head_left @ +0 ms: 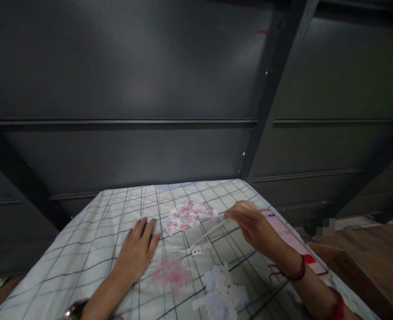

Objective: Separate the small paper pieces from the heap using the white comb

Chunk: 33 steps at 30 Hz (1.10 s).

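My left hand (pixel 136 245) rests flat on the checked cloth, fingers spread, holding nothing. My right hand (pixel 249 223) is closed, with fingertips pinching the upper end of a thin white strip (pixel 212 231). The strip slants down to the left. At its lower end lies a small white piece with several dark dots (pixel 198 250); whether the two are joined I cannot tell. A heap of white and pink paper scraps (pixel 189 215) sits between my hands, farther off. Closer to me is a second pile of mostly white scraps (pixel 223 291).
The white checked cloth (pixel 109 213) covers the table and carries a blurry pink patch (pixel 171 273). Beside my right forearm, a phone (pixel 296 244) lies near the right edge with its screen lit. A dark grey panelled wall (pixel 126 151) stands behind the table.
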Each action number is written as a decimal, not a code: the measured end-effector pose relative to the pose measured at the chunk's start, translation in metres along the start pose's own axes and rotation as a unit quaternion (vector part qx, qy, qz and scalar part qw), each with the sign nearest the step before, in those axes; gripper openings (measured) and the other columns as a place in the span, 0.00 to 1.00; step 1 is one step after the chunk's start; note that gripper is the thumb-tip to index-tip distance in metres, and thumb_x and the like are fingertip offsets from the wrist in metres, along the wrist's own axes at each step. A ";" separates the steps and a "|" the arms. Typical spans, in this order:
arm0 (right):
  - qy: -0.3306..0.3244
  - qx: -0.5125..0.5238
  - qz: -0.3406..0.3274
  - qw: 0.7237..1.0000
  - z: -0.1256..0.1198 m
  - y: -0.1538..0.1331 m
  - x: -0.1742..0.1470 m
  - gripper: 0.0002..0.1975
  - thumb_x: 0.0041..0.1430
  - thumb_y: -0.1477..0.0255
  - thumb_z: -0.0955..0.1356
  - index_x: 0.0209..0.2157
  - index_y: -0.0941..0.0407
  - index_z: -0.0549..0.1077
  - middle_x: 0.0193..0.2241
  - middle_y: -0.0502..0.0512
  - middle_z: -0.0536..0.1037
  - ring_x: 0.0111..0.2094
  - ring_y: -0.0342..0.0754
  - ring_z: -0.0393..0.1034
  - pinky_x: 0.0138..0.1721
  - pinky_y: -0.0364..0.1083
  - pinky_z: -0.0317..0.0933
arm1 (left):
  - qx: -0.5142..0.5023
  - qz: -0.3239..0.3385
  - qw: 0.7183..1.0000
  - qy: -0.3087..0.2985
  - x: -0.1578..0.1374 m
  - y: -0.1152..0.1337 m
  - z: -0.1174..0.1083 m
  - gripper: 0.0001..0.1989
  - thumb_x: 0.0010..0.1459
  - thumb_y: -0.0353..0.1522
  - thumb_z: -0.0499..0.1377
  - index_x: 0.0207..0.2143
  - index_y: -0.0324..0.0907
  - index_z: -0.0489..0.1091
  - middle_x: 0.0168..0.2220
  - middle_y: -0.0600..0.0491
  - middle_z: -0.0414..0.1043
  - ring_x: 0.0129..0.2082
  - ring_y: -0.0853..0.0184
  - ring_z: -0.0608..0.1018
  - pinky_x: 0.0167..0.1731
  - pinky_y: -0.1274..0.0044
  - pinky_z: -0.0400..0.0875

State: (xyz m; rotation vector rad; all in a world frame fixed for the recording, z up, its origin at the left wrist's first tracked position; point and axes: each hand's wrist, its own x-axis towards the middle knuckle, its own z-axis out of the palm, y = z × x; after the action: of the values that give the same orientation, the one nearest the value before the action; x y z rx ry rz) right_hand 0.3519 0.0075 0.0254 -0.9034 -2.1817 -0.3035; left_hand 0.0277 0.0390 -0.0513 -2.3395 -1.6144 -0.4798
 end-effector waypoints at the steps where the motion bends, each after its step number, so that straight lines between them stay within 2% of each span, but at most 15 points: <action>1: 0.000 0.002 0.002 1.000 -0.003 0.002 0.000 0.16 0.52 0.88 0.57 0.35 0.55 0.67 0.27 0.51 0.71 0.30 0.46 0.62 0.32 0.46 0.58 | 0.003 0.001 1.000 -0.001 0.000 0.000 0.000 0.23 0.63 0.37 0.43 0.54 0.32 0.63 0.55 0.35 0.62 0.55 0.49 0.65 0.49 0.59 0.63; 8: 0.029 -0.006 0.001 1.000 -0.007 0.002 0.002 0.16 0.53 0.89 0.57 0.35 0.55 0.66 0.28 0.51 0.71 0.32 0.46 0.62 0.34 0.47 0.59 | 0.020 0.006 1.000 -0.009 0.000 -0.002 0.004 0.24 0.63 0.37 0.43 0.54 0.31 0.63 0.55 0.34 0.62 0.55 0.48 0.64 0.50 0.60 0.62; 15: 0.001 0.011 -0.002 1.000 -0.006 0.001 0.003 0.16 0.50 0.89 0.57 0.31 0.55 0.65 0.26 0.51 0.69 0.30 0.45 0.62 0.32 0.46 0.60 | 0.022 -0.005 1.000 -0.016 0.000 -0.001 0.004 0.24 0.62 0.38 0.43 0.54 0.33 0.63 0.55 0.36 0.62 0.56 0.50 0.64 0.50 0.61 0.61; 19: -0.023 0.016 0.007 1.000 -0.017 0.005 0.003 0.18 0.48 0.90 0.56 0.31 0.54 0.64 0.26 0.50 0.69 0.30 0.45 0.63 0.35 0.47 0.61 | 0.010 -0.013 1.000 -0.008 0.000 0.000 0.004 0.24 0.62 0.38 0.43 0.53 0.34 0.64 0.55 0.36 0.62 0.56 0.50 0.64 0.50 0.60 0.61; 23: -0.009 -0.004 0.007 1.000 -0.020 0.007 0.002 0.17 0.48 0.90 0.56 0.32 0.54 0.65 0.27 0.51 0.70 0.32 0.46 0.64 0.38 0.49 0.61 | 0.010 -0.016 1.000 -0.013 0.000 0.001 0.003 0.23 0.62 0.38 0.43 0.53 0.34 0.63 0.55 0.37 0.62 0.56 0.50 0.63 0.51 0.60 0.61; 27: -0.022 -0.030 0.020 0.999 -0.020 0.007 0.000 0.19 0.45 0.90 0.56 0.31 0.55 0.65 0.27 0.51 0.71 0.32 0.47 0.63 0.35 0.49 0.60 | 0.017 -0.012 1.000 -0.020 0.000 0.001 0.001 0.23 0.63 0.38 0.43 0.53 0.34 0.63 0.56 0.37 0.62 0.56 0.51 0.64 0.51 0.61 0.61; 30: -0.042 -0.009 0.037 0.998 -0.023 0.004 0.001 0.18 0.44 0.90 0.56 0.29 0.55 0.65 0.26 0.51 0.70 0.31 0.47 0.63 0.33 0.47 0.60 | 0.011 -0.011 1.000 -0.010 0.000 0.001 0.001 0.23 0.63 0.38 0.42 0.53 0.34 0.63 0.55 0.37 0.62 0.55 0.51 0.64 0.50 0.60 0.61; 33: -0.016 0.006 0.035 0.999 -0.025 -0.002 0.003 0.17 0.46 0.89 0.57 0.30 0.55 0.64 0.26 0.51 0.70 0.31 0.47 0.63 0.33 0.47 0.60 | -0.001 -0.017 1.000 0.000 -0.001 0.001 0.001 0.23 0.63 0.39 0.43 0.53 0.36 0.63 0.55 0.39 0.63 0.55 0.52 0.65 0.50 0.60 0.61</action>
State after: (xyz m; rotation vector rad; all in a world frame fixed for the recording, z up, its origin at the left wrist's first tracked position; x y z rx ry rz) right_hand 0.3626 -0.0036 0.0451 -0.9826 -2.1724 -0.2430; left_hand 0.0287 0.0380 -0.0525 -2.3165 -1.6584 -0.4876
